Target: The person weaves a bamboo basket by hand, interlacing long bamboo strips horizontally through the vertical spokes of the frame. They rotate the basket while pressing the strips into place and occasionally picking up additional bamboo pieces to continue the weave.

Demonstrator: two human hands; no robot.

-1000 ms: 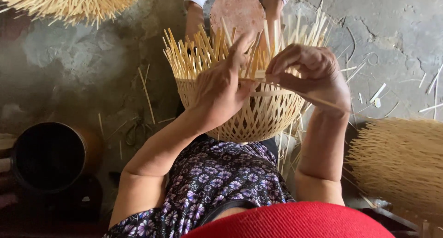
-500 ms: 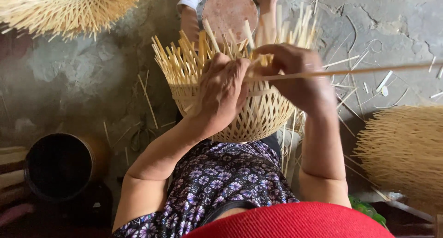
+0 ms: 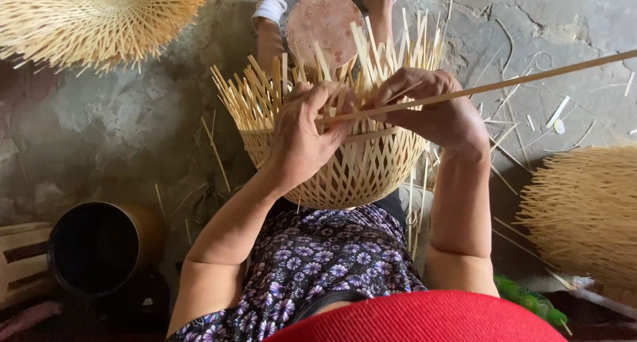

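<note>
Strip (image 3: 478, 88) | pinched, apparently, between both grips | over basket (image 3: 345, 163)

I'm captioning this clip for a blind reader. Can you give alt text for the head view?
Seen from above, a left hand and right hand work a long strip into the rim of a half-woven basket on the person's lap. More baskets and a dark pot sit on the concrete floor.

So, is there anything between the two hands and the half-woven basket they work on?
No, nothing visible. The left hand lies directly on the rim of the basket, and the right hand grips the long thin strip right at the upright slats. Both touch the basket.
</note>
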